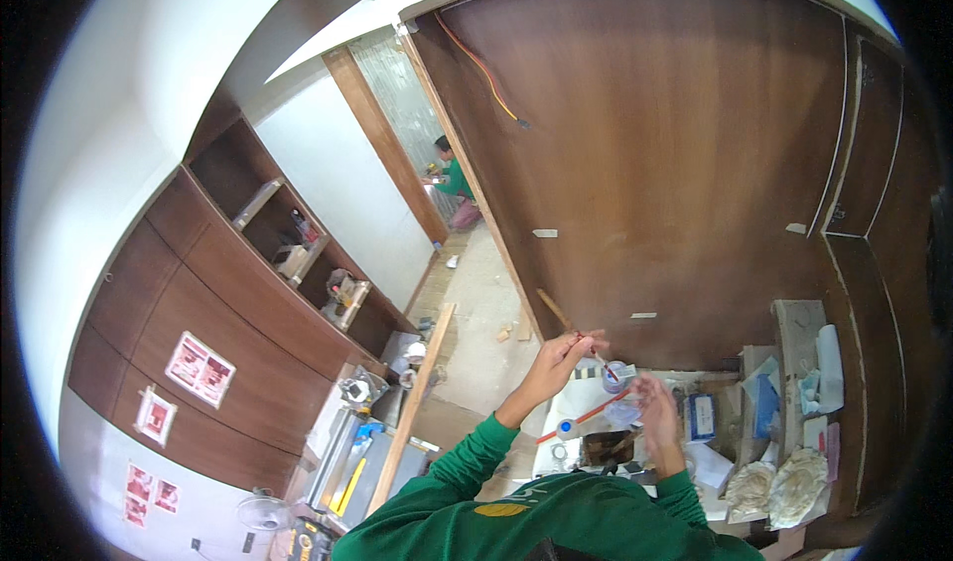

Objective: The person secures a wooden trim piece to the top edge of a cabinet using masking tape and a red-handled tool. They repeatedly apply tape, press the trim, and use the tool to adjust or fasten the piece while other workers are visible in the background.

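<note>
My left hand [556,362] is raised over the worktable with its fingers pinched together. It grips a thin stick [607,366] with a dark reddish lower end, too small to identify further. To its right, my right hand [655,417] is smeared by motion, so its fingers cannot be read clearly. A long red strip [586,419] slants across the white tabletop close to that hand. Beneath the hands are a clear plastic tub [615,374] and a small bottle with a blue cap [567,428]. A blue and white box [701,417] lies right of my right hand.
A large brown wood panel [655,164] rises ahead, with loose wires [491,79] hanging on it. Cloth bundles [797,487] crowd the right. At left a long wooden board [412,409] leans by a tool bench. A co-worker [457,189] crouches beyond the doorway.
</note>
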